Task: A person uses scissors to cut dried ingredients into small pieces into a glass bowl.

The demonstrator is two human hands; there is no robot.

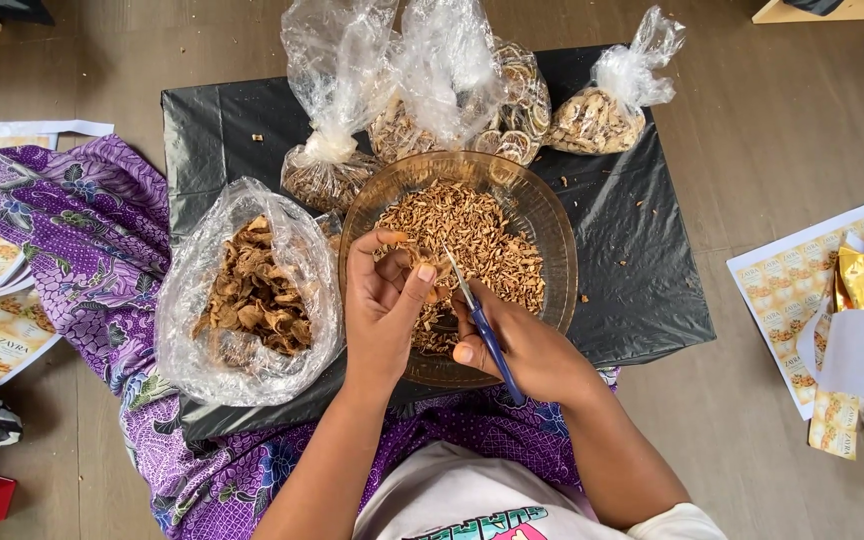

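- The left hand (384, 300) pinches a small brown dried piece (439, 270) between thumb and fingers (392, 240), above the round brown glass bowl (552, 240) of chopped dried bits.
- The right hand (522, 350) grips blue-handled scissors (480, 322), fingers closed round the handle, blades at the piece.
- An open clear plastic bag of dried slices (252, 290) lies just left of the bowl, on the black plastic sheet (632, 260).
- Tied bags (602, 115) sit behind the bowl.
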